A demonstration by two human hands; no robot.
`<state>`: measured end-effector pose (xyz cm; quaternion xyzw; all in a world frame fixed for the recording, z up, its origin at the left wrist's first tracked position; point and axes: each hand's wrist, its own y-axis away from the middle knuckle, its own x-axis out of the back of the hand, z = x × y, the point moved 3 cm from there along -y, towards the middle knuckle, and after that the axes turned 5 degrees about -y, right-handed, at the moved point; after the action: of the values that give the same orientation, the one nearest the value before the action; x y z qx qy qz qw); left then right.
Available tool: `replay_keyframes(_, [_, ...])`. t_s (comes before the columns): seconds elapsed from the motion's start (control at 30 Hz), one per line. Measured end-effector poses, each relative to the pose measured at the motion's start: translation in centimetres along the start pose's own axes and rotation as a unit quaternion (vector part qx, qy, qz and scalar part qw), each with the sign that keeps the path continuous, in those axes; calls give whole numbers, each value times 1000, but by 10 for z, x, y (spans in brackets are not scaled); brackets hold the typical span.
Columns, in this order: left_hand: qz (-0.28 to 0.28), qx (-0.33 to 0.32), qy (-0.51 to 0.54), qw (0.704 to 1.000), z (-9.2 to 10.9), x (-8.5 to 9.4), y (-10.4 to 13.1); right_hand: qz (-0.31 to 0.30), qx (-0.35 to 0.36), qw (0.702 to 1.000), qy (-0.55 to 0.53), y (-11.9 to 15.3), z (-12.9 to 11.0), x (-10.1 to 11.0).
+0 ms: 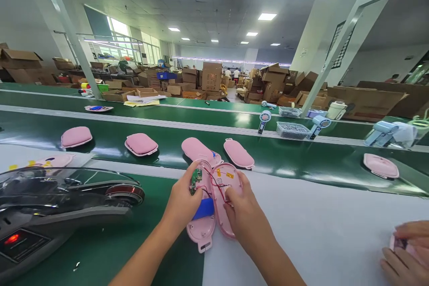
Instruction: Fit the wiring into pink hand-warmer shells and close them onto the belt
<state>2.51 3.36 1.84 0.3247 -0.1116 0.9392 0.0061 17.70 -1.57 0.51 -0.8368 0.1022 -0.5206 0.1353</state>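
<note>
Two halves of an opened pink case lie side by side in my hands, joined by thin red and black wires. My left hand (182, 199) grips the left half (201, 228), which carries a green circuit board (196, 178) and a blue block (203, 208). Around the right half (223, 219) my right hand (243, 203) is closed, its thumb and a finger inside the shell near the wires. Small yellow tape pieces (229, 175) stick to that shell. Just beyond are two more pink cases, one rounded (197, 148) and one tilted (239, 153).
More pink cases (141, 144) lie along the green belt (174, 132). A dark machine with a clear cover (67, 201) stands at left. Blue handheld fans (264, 118) and a clear tub (293, 130) are beyond the belt. Another person's hands (407, 254) work at lower right.
</note>
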Motion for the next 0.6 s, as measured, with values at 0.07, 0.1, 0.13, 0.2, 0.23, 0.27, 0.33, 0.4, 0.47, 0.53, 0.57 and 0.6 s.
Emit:
replay_keyframes(0.07, [-8, -15, -31, 999, 1, -1, 0, -6, -20, 999, 25, 1, 0, -1])
replay_keyframes(0.1, [-11, -18, -49, 999, 2, -1, 0, -17, -32, 999, 32, 1, 1, -3])
replay_keyframes(0.13, [-14, -18, -66, 998, 2, -1, 0, -30, -44, 998, 35, 1, 3, -5])
replay_keyframes(0.2, [-17, -18, -93, 995, 1, -1, 1, -52, -60, 996, 28, 1, 6, -9])
replay_keyframes(0.23, [-18, -18, -100, 995, 1, -1, 0, -57, -65, 996, 24, 0, 7, -10])
replay_keyframes(0.27, [-18, -19, -105, 994, 1, -1, 0, -58, -69, 996, 21, 0, 8, -10])
replay_keyframes(0.33, [-18, -21, -110, 994, 0, -1, -1, -55, -74, 996, 17, -1, 9, -10])
replay_keyframes(0.4, [-14, -19, -113, 993, -1, -2, -3, -53, -84, 995, 11, -3, 10, -9])
replay_keyframes(0.47, [-9, -15, -110, 994, -3, -2, -4, -51, -95, 994, 1, -4, 11, -8])
replay_keyframes(0.53, [-7, -14, -100, 995, -4, -3, -4, -51, -104, 993, -16, -4, 11, -7])
replay_keyframes(0.57, [-6, -13, -93, 996, -4, -3, -4, -54, -107, 992, -28, -4, 11, -7])
replay_keyframes(0.6, [-4, -12, -86, 996, -4, -4, -3, -58, -109, 991, -44, -3, 10, -7])
